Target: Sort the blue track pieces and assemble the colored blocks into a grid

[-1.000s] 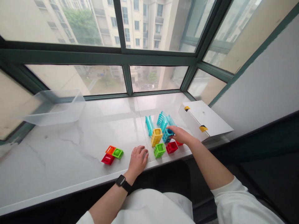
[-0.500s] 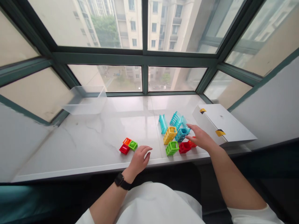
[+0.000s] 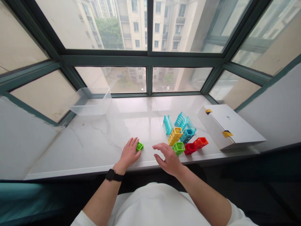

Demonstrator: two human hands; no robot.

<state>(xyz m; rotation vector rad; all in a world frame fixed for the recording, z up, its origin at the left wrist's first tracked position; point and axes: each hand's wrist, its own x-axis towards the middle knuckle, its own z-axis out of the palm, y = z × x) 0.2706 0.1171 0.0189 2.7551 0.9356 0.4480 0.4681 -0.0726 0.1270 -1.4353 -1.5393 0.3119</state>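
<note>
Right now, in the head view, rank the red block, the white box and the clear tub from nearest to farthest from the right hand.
1. The red block, just to the right of the right hand.
2. The white box, farther out on the right.
3. The clear tub, far back on the left.

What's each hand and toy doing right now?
left hand: palm down on the sill, fingers touching the small green block.
right hand: open, holding nothing.
yellow block: on the sill, no hand on it.
white box: closed, lying flat.
clear tub: upright, no lid.
</note>
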